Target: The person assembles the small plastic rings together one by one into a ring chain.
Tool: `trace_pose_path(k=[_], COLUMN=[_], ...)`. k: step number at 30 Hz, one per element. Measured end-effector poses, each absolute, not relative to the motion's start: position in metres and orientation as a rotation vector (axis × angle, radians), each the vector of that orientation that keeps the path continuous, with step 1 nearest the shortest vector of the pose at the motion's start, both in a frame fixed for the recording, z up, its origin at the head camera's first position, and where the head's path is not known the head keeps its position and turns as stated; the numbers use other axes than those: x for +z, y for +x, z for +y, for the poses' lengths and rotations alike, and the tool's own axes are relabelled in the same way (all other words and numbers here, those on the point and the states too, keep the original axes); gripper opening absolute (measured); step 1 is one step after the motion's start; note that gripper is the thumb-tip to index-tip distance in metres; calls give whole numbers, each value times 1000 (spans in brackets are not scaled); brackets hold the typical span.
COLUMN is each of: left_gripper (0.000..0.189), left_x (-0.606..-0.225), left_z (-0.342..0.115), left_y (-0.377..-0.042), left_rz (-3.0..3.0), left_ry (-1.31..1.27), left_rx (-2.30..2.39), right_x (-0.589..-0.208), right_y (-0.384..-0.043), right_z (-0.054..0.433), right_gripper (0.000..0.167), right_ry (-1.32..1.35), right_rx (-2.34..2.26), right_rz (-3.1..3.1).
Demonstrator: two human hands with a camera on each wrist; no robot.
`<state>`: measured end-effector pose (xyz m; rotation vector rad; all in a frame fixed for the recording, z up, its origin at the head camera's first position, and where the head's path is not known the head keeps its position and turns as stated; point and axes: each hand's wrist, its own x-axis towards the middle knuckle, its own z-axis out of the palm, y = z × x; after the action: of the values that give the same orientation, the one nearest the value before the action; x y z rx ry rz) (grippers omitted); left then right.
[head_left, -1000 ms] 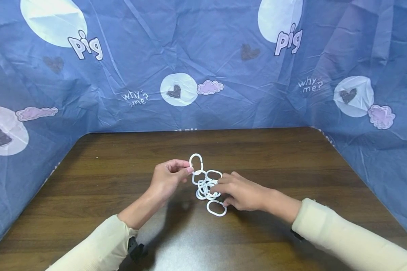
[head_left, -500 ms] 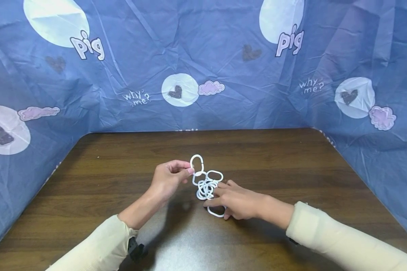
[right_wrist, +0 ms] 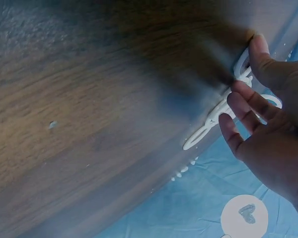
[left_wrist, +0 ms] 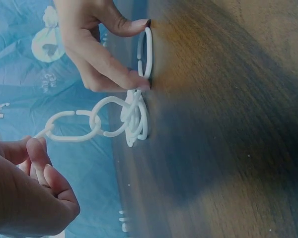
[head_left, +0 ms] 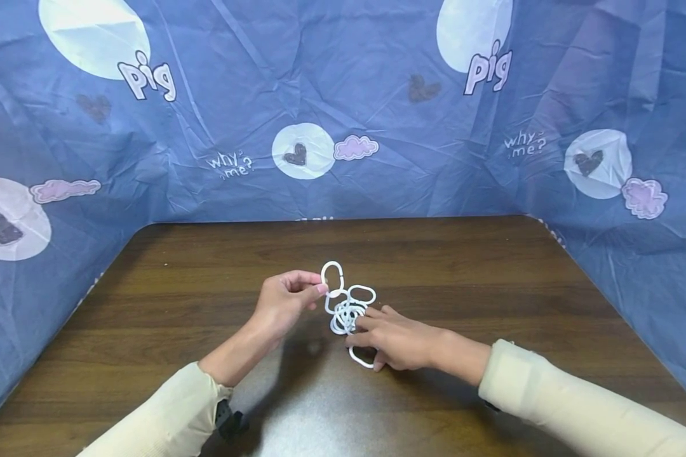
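Note:
My left hand (head_left: pixel 282 301) pinches an oval white plastic ring (head_left: pixel 333 263) between thumb and fingertips and holds it raised. This ring hooks through others: in the left wrist view a split link (left_wrist: pixel 74 139) hangs from it, running down to a heap of rings (head_left: pixel 343 324) on the table. My right hand (head_left: pixel 400 339) is low on the table at the heap's right side. Its thumb and index fingertips sit at opposite ends of a flat-lying ring (head_left: pixel 359 362), with the other fingers spread over the heap. Part of that ring is hidden under the hand.
Brown wood-grain table (head_left: pixel 434 266) lies under the rings. Blue printed cloth (head_left: pixel 343 76) stands along its back and both sides. Another ring (head_left: pixel 371 293) lies at the heap's far side.
My right hand has moved toward the near side and left, so its index finger now reaches over the near ring. My left hand keeps its pinch almost unmoved.

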<state>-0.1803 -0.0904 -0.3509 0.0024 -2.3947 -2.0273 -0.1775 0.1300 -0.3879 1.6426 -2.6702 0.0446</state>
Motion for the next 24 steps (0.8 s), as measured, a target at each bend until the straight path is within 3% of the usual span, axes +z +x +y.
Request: trace_pose_path(k=[24], left_gripper=[13], left_x=[-351], left_z=[-89], left_y=[-180], left_rz=[-2420], left_ry=[20], left_rx=[-2019], right_x=[-397], right_y=[-180], right_z=[138], right_gripper=[46], right_ry=[1609], right_rx=[115], right_rz=[-2612])
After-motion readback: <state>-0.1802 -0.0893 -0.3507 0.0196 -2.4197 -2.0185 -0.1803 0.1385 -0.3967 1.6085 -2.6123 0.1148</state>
